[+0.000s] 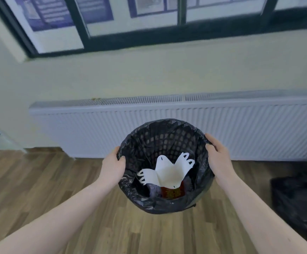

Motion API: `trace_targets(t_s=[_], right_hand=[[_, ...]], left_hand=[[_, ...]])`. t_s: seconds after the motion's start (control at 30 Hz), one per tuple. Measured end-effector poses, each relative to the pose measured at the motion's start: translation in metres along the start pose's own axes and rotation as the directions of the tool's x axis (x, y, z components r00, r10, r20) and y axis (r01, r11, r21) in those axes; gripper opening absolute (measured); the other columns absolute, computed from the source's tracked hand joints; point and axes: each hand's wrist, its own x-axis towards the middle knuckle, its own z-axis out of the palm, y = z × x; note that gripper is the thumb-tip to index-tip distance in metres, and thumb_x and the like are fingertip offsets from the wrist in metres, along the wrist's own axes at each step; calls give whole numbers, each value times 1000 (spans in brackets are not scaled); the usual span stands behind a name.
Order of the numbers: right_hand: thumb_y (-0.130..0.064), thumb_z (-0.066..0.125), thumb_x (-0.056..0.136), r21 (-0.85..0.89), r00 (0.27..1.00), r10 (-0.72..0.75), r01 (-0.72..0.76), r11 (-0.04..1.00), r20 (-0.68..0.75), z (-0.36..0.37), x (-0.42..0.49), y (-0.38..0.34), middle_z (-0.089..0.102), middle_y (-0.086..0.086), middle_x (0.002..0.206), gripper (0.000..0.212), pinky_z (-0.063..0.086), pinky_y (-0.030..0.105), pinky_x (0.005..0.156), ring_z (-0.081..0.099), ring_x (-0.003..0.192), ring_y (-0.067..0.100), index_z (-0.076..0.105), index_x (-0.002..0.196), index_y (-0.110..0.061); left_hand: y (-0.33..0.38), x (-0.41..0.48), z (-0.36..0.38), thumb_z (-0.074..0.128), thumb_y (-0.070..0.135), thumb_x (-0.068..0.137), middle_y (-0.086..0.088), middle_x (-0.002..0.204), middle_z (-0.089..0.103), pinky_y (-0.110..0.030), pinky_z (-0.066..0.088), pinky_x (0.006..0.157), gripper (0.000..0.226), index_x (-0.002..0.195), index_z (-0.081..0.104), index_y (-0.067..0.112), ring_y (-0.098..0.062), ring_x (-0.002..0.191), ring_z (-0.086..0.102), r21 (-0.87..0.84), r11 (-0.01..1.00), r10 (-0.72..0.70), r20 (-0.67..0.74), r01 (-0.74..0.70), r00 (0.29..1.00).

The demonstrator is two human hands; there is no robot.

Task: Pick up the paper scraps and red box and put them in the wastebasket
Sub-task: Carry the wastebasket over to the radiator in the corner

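Left hand (113,166) and right hand (217,159) clasp the wastebasket (206,180) rim at nine and three o'clock, steadying it level; paper scraps (167,171) and red box (173,193) lie inside.

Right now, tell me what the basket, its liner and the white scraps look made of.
Wastebasket: probably rigid plastic, its lattice holes showing through. Liner: thin glossy black plastic film, crinkled. Paper scraps: matte white paper or thin card, with clean cut edges.
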Motion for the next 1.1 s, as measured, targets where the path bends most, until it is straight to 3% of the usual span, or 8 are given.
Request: trace_targets(t_s=[0.13,0.33,0.47,0.57,0.67,0.83,0.97,1.1], right_hand=[[-17,34,96,13,999,-8,9,1000,-51,-58,-3,-91,49,-2,139,43,41,33,102,48,119,14,44,138,-21],[-14,34,95,74,993,-24,32,997,-117,-146,5,-148,49,3,141,44,40,39,108,48,126,21,43,138,-17],[-14,34,95,66,978,-46,60,996,-205,-213,28,-161,48,3,143,44,37,43,111,46,128,22,44,138,-17],[-15,34,95,73,962,-25,47,996,-273,-257,49,-162,47,3,144,44,36,41,111,45,129,21,44,138,-18],[-14,33,96,92,937,-3,38,995,-351,-299,68,-154,45,2,144,44,35,39,112,43,131,20,43,138,-17],[-13,36,95,96,854,48,2,995,-517,-361,112,-125,47,1,143,43,35,40,112,45,129,19,46,137,-18],[-11,37,95,118,793,68,5,993,-605,-402,162,-100,51,1,137,42,38,30,103,49,117,14,48,134,-19],[-11,39,94,139,736,80,20,990,-672,-431,217,-64,50,2,141,43,36,31,107,47,127,18,48,136,-18]], left_hand=[[104,-17,-23,37,15,94,-5,120,59,-35,44,90,40,133,44,14,-22,104,55,7,997,81,86,-81,993],[216,-34,6,35,10,92,-1,88,58,-28,41,62,28,113,54,15,-10,68,50,-83,983,170,85,-163,982],[276,-32,56,34,8,92,4,79,55,-27,42,62,24,104,52,19,-6,65,48,-128,971,219,128,-203,967],[312,-25,99,35,7,92,9,77,55,-22,40,57,32,116,53,16,-6,66,50,-119,967,245,174,-227,954],[343,-11,149,35,7,91,-5,84,62,-30,43,59,33,118,53,13,-21,70,55,-112,963,265,273,-243,925],[388,31,246,37,7,90,-22,105,66,-52,51,84,28,109,56,16,-35,87,62,-119,945,326,421,-305,847],[415,76,334,37,7,92,-20,100,68,-39,49,66,40,129,49,17,-24,75,55,-158,916,394,523,-368,756],[430,121,413,38,8,93,-12,92,69,-31,42,54,48,140,37,17,-23,67,52,-131,885,433,585,-446,686]])
